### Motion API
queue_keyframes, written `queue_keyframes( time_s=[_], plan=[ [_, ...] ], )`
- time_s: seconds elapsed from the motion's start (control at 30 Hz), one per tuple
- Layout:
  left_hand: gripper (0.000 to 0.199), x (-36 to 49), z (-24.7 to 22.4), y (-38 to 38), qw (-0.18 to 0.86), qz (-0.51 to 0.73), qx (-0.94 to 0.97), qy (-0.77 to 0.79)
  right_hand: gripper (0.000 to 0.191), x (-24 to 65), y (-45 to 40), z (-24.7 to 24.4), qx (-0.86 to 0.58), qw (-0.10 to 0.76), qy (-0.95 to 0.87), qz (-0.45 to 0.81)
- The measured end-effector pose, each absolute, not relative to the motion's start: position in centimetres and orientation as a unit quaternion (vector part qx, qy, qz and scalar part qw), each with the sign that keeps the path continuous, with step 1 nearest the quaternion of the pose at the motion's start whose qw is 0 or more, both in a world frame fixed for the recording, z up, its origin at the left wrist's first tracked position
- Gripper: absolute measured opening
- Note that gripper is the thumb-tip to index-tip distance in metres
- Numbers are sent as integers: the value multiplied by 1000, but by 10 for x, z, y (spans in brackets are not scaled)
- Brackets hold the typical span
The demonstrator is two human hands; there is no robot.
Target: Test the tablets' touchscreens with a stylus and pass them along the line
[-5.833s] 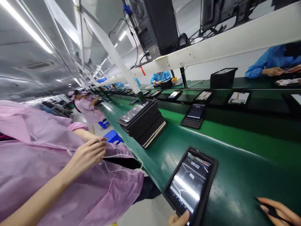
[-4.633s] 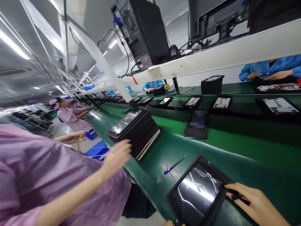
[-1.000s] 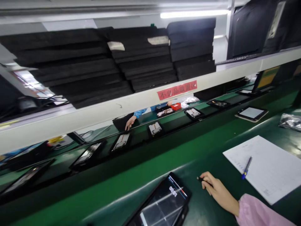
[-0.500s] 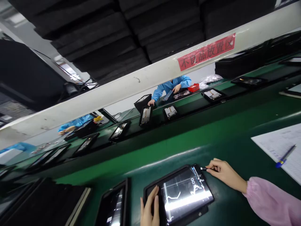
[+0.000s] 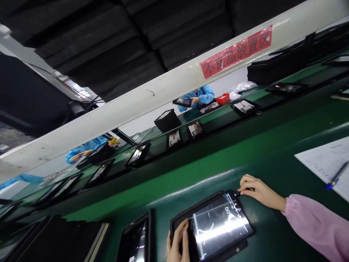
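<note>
A tablet (image 5: 219,225) with a lit screen and white marks on it lies tilted in a black tray. My left hand (image 5: 178,242) grips the tray's left edge, thumb and fingers around the rim. At the tablet's upper right corner, my right hand (image 5: 252,189) pinches a small dark connector (image 5: 237,194) with a metal tip. The tip is at the tablet's edge; whether it is inserted cannot be made out. A second dark tablet (image 5: 135,238) in its tray lies left of my left hand.
Printed paper (image 5: 328,160) with a blue pen (image 5: 336,176) lies at the right. Stacked black trays (image 5: 54,236) stand lower left. A white beam (image 5: 152,91) crosses above. Beyond it, a line carries several trays, and people in blue sleeves work there.
The right hand with the connector has come closer to the tablet's corner. Across the line, a person has lifted a dark device. The whole view has shifted slightly.
</note>
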State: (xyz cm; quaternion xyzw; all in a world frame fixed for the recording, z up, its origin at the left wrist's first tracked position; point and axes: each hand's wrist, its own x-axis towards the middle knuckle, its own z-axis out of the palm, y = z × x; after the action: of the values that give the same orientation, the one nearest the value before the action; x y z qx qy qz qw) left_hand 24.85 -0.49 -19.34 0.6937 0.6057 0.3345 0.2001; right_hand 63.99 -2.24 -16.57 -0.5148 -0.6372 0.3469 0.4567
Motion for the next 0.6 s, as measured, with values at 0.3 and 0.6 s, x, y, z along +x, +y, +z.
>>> queue_keyframes(
  time_s=[0.3,0.6],
  plan=[
    [45,250,-198,1,187,359,688,602,42,632,-27,-170,-503,445,-658,339],
    [46,253,-186,3,123,425,664,603,25,606,-66,-146,-532,332,-738,248]
  ],
)
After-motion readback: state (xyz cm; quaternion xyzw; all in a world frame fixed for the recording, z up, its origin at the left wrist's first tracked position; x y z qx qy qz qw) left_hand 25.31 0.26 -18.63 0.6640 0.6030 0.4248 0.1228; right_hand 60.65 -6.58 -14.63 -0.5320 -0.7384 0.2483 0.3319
